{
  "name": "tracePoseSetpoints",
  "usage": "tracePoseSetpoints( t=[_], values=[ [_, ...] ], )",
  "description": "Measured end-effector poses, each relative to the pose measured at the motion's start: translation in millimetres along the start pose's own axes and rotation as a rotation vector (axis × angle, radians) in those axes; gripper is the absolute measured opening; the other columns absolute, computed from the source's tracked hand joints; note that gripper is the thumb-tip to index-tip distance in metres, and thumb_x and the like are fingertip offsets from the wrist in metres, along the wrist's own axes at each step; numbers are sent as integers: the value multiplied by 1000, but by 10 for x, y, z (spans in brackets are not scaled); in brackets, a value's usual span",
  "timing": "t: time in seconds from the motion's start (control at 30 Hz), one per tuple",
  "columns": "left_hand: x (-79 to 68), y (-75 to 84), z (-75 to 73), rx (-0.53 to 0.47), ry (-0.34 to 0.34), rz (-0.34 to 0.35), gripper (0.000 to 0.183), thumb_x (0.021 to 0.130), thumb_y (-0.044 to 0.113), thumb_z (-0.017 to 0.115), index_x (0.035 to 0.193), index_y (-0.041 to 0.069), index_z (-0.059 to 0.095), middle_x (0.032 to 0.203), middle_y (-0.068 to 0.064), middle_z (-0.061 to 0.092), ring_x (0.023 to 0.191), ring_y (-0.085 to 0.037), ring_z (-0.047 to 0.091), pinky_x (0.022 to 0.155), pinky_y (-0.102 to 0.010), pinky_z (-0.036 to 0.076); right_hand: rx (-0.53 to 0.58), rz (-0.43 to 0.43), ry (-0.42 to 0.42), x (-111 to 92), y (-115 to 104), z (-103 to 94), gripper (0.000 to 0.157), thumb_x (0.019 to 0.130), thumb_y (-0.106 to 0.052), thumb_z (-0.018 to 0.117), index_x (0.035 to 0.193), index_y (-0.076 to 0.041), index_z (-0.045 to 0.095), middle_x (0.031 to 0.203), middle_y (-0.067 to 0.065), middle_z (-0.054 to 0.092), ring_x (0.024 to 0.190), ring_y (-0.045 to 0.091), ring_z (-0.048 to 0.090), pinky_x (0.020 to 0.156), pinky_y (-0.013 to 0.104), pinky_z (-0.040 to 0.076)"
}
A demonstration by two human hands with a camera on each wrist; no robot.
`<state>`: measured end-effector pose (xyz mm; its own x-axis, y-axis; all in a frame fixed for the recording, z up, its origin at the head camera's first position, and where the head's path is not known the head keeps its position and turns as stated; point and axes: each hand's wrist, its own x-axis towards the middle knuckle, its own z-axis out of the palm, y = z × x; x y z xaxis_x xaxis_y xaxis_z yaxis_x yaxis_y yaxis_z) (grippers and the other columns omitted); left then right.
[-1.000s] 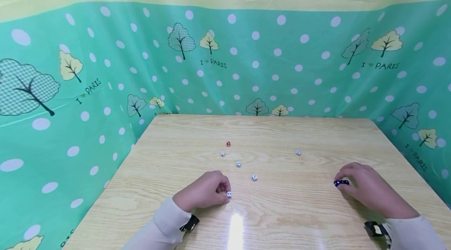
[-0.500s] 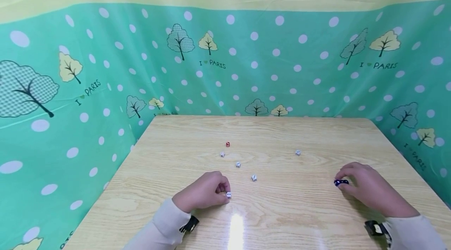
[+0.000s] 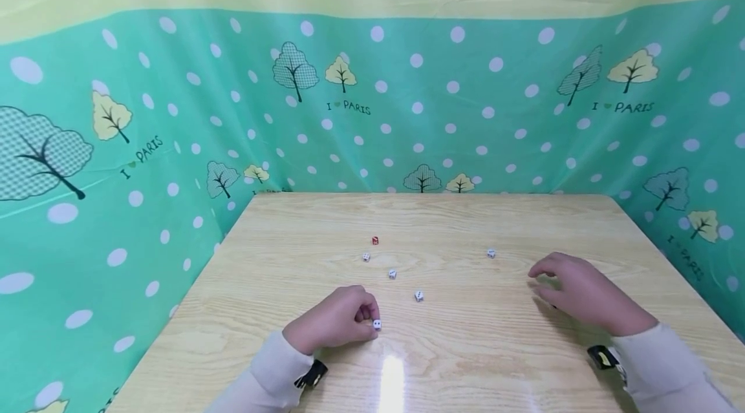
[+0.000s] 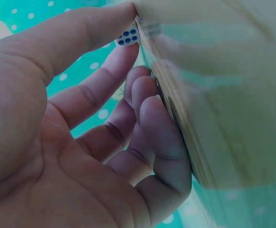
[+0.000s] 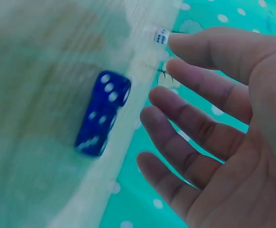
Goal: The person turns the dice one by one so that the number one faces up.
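At the table's near left, my left hand (image 3: 337, 318) pinches a white die (image 3: 377, 324) between thumb and index finger, low on the tabletop. In the left wrist view that die (image 4: 127, 37) shows a face of dark blue dots, and the other fingers are curled. My right hand (image 3: 579, 290) holds nothing; its fingers are spread and relaxed. Beside it in the right wrist view, blue dice (image 5: 102, 114) with white dots lie touching in a short row on the table. From the head view the right hand hides nearly all of them.
A red die (image 3: 375, 241) lies farther back on the wooden table (image 3: 291, 225). Near it are white dice, one at the left (image 3: 366, 257), one in the middle (image 3: 392, 275) and one closer (image 3: 419, 296). Another white die (image 3: 491, 253) lies toward the right. A green dotted curtain (image 3: 349, 161) surrounds the table.
My right hand has let go of the blue dice and moved left and slightly away from me, its fingers now apart. The left hand keeps its pinch on the white die, hardly moved.
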<state>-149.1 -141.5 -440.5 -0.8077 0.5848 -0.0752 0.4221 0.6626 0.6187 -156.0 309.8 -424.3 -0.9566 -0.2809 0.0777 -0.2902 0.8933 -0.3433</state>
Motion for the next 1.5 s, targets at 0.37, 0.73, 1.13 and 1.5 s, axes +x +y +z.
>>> tracePoseSetpoints(
  t=[0.37,0.73,1.13,1.5],
  values=[
    [-4,4,-3,1,1,10,16,83,17,85,87,17,70,87,6,62,81,-9,57,74,-22,50,-20,16,-47,597,-65,208,41,90,-23,78,121,3,69,104,10,73,95,26,69,82,48,57],
    [9,-17,1,22,6,11,17,82,15,86,86,17,69,86,6,61,81,-8,57,76,-21,49,-84,25,-36,874,-216,279,24,91,-23,77,104,-4,75,98,8,71,90,24,65,83,48,55],
    [14,-23,-2,19,5,4,17,82,17,86,86,18,70,87,6,60,81,-8,57,75,-21,49,-82,10,-47,882,-290,294,3,92,-15,74,90,-13,74,89,0,67,81,17,60,76,41,54],
    [21,-23,1,21,2,-3,16,82,17,86,87,19,70,87,7,61,81,-8,57,75,-21,49,-81,-57,-45,538,-524,253,6,90,-15,76,87,-17,72,85,-6,65,76,10,57,71,35,53]
  ],
)
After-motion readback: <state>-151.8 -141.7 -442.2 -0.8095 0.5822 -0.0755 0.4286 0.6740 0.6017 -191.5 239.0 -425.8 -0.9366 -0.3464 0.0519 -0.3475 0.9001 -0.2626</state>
